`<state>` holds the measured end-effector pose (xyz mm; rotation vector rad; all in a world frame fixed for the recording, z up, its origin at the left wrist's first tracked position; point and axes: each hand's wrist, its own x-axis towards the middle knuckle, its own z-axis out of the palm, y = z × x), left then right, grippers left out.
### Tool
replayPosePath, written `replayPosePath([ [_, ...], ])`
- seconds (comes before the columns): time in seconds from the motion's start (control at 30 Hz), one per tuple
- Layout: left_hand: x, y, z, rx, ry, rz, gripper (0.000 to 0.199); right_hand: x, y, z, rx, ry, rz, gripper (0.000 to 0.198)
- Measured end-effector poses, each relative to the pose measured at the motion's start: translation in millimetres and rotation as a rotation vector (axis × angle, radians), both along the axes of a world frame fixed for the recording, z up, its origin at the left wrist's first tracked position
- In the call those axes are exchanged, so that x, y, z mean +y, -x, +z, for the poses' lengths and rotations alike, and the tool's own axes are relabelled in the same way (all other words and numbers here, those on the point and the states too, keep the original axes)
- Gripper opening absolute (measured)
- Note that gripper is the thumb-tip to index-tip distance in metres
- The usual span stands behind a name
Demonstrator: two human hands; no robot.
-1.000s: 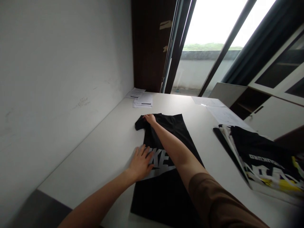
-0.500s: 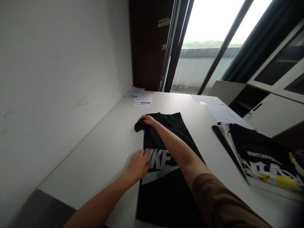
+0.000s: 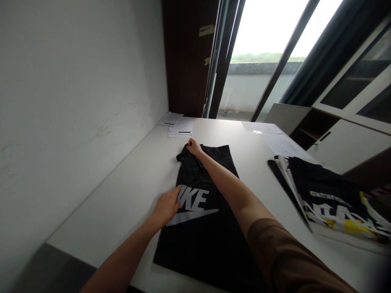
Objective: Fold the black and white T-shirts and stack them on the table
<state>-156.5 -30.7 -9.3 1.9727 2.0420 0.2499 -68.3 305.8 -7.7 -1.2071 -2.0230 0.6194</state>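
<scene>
On a smooth white table (image 3: 131, 183) lies a black cloth T-shirt (image 3: 207, 244) with a grey print (image 3: 194, 199), gathered under my right hand (image 3: 194, 147). A one-sided pull there could skew or crease it. My right arm (image 3: 222, 182) crosses it, fingers curled, pinching its far shoulder. My left hand (image 3: 166, 205) touches the left edge, index finger extended; whether it pinches, I can't tell.

Black Nike T-shirt (image 3: 198, 240) laid out lengthwise on the desk

The dark fabric lies mostly flat and slightly aslant, its far end narrower than its near end. A grey print (image 3: 195, 198) crosses the middle, its letters ending in "KE" above a swoosh (image 3: 195, 215). The cloth is bunched and creased at the far left corner; the near edge runs partly out of view.
</scene>
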Motion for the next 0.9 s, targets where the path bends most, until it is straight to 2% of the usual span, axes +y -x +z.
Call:
replayPosePath([
  [0.1, 7.5, 15.5, -0.7, -0.027, -0.053, 0.108, 0.066, 13.7, -19.2, 6.5, 0.053, 0.005, 0.031, 0.02],
  [0.17, 10.3, 22.7, 0.0, -0.042, -0.07, 0.156, 0.068, 21.3, -33.5, 11.5, 0.069, 0.04, -0.022, 0.02],
  [0.27, 9.4, 27.1, 4.3, -0.059, -0.03, 0.169, 0.069, 29.2, -55.2, 20.6, 0.071, 0.183, -0.1, 0.018],
  [0.33, 5.7, 26.6, 9.3, -0.062, 0.041, 0.168, 0.071, 33.2, -68.6, 26.3, 0.064, 0.27, -0.094, 0.019],
  [0.4, -0.2, 23.9, 15.6, -0.063, 0.09, 0.161, 0.074, 38.2, -80.6, 30.2, 0.043, 0.266, -0.1, 0.023],
  [0.5, -15.2, 15.7, 26.3, -0.045, 0.083, 0.147, 0.077, 48.9, -96.0, 32.2, 0.012, 0.187, -0.189, 0.027],
  [0.6, -38.3, 0.9, 36.3, -0.033, 0.05, 0.096, 0.077, 61.2, -110.4, 30.7, -0.013, 0.199, -0.253, 0.028],
  [0.7, -64.5, -19.1, 42.2, -0.081, 0.052, -0.011, 0.076, 71.5, -125.8, 28.1, -0.068, 0.192, -0.276, 0.029],
  [0.9, -99.0, -57.0, 36.1, -0.168, 0.143, -0.208, 0.075, 83.0, -151.6, 21.1, -0.194, 0.109, -0.32, 0.028],
])
